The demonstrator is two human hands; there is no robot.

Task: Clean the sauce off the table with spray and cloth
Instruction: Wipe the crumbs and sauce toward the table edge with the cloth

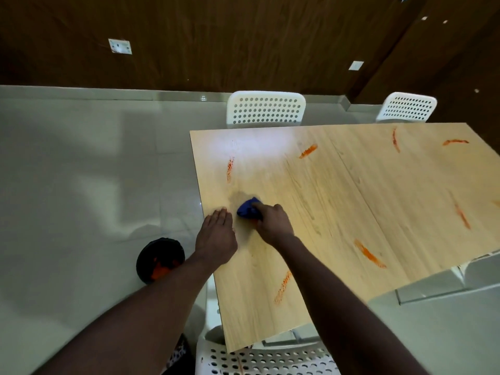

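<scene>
A light wooden table [338, 201] carries several orange sauce smears, one near its left edge [230, 169], one at the front [282, 286] and one to the right [369, 253]. My right hand [273, 221] grips a crumpled blue cloth [247, 208] and presses it on the table near the left edge, where a damp patch shows. My left hand [216, 234] lies flat on the table beside the cloth, fingers straight. No spray bottle is in view.
A black bin [159, 259] with something orange inside stands on the pale tiled floor left of the table. White perforated chairs stand at the far side [266, 108], far right [407, 106] and just below me [265, 358]. A dark wood wall is behind.
</scene>
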